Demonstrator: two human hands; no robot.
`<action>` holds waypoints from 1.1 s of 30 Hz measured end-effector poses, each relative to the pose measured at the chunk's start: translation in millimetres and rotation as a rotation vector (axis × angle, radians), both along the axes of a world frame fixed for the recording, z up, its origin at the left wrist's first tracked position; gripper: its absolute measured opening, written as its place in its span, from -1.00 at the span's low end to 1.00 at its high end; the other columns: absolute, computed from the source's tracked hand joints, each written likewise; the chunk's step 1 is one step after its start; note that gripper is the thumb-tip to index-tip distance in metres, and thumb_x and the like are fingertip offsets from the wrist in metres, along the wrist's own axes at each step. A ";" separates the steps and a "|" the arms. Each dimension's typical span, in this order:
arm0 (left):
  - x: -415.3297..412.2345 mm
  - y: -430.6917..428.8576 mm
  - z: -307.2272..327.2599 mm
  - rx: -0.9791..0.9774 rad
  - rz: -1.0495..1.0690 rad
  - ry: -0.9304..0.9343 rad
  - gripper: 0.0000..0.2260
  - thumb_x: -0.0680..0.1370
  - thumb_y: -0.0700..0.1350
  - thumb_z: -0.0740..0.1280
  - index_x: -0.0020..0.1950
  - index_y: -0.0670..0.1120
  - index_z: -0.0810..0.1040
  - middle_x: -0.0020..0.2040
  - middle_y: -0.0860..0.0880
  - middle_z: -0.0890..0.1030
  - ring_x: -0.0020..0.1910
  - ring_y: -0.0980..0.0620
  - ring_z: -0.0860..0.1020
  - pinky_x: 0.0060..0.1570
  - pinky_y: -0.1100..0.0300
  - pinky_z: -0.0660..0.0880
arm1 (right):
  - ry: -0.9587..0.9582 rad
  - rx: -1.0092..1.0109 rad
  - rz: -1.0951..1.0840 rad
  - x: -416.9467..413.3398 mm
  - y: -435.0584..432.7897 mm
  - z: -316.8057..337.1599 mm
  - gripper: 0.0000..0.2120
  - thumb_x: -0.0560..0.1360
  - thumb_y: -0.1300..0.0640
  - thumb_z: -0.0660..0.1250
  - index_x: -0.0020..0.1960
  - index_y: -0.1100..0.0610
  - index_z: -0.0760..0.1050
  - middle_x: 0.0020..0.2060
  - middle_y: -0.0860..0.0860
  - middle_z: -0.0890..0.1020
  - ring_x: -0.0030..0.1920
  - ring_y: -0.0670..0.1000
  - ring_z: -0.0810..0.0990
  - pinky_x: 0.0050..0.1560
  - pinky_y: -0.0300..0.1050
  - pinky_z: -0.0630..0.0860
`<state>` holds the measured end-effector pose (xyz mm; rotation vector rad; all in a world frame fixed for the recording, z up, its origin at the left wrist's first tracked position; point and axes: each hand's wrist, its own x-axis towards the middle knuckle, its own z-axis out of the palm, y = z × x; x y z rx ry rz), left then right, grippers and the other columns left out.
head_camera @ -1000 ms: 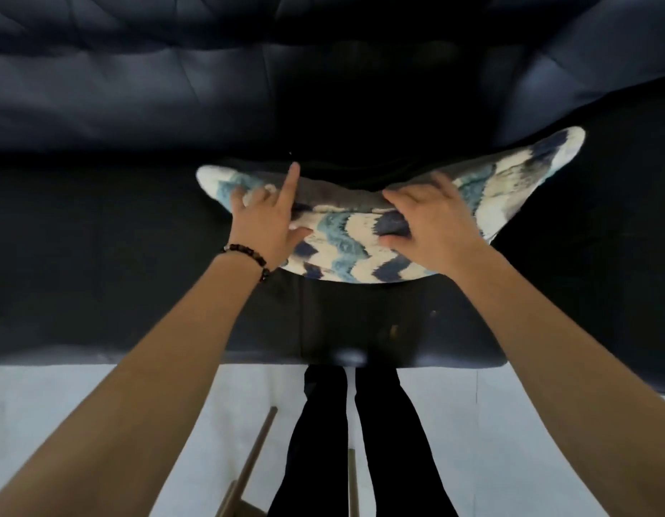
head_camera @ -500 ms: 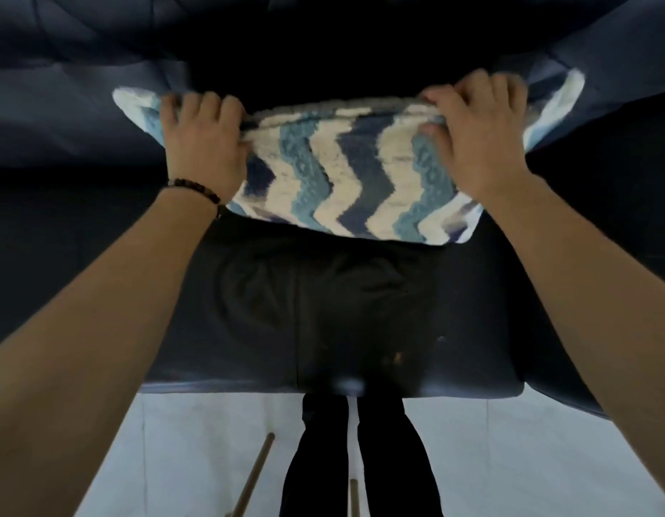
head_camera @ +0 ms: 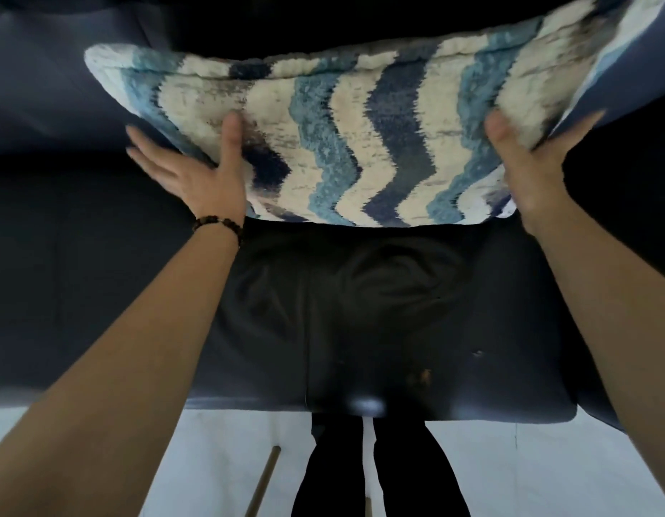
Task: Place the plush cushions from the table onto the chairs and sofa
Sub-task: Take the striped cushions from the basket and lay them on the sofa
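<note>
A plush cushion (head_camera: 360, 143) with blue, navy and cream zigzag stripes stands tilted against the backrest (head_camera: 43, 87) of the dark sofa, its lower edge on the sofa seat (head_camera: 360, 311). My left hand (head_camera: 196, 173), with a bead bracelet at the wrist, holds the cushion's lower left side, thumb on the front and fingers spread behind the edge. At the lower right side my right hand (head_camera: 528, 158) grips the cushion the same way, with the thumb in front. The cushion's top right corner runs out of view.
The sofa's front edge runs across the lower part of the view, above a pale floor (head_camera: 509, 472). My legs in dark trousers (head_camera: 379, 472) stand against it. A thin wooden leg (head_camera: 263, 483) slants across the floor at the lower left.
The cushion rose from lying flat on the seat to leaning against the backrest. My hands shifted from its top edge down to its lower sides, and the view moved closer.
</note>
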<state>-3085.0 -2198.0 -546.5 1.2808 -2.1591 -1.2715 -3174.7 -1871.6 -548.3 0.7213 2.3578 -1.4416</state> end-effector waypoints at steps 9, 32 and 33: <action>-13.8 -36.7 -28.0 0.470 -0.014 -0.029 0.19 0.26 0.43 0.45 0.65 -0.06 -0.08 0.53 -0.02 0.33 0.44 0.03 0.40 0.47 0.06 0.34 | -0.128 0.144 0.193 40.6 28.0 -68.2 0.44 0.11 -0.29 0.68 0.66 0.06 -0.15 0.64 0.01 0.07 0.61 0.01 0.12 0.59 -0.03 0.13; -22.5 -50.2 -9.9 -1.235 -0.809 -0.336 -0.42 0.68 0.27 0.02 0.63 0.03 0.13 0.56 -0.40 0.16 0.54 -0.44 0.13 0.40 -0.52 0.03 | 0.948 0.881 1.050 41.9 -142.7 -25.6 -0.33 0.68 -0.21 0.10 0.64 0.14 0.06 0.59 0.32 0.10 0.57 0.37 0.15 0.54 0.34 -0.09; -29.8 -55.1 -9.4 -1.205 -0.812 -0.391 -0.39 0.65 0.33 -0.04 0.64 0.08 0.07 0.59 -0.36 0.10 0.56 -0.44 0.08 0.39 -0.55 -0.02 | 0.996 0.940 1.155 33.5 -154.0 -24.5 -0.29 0.66 -0.27 0.08 0.65 0.10 0.05 0.60 0.28 0.15 0.58 0.33 0.16 0.54 0.31 -0.09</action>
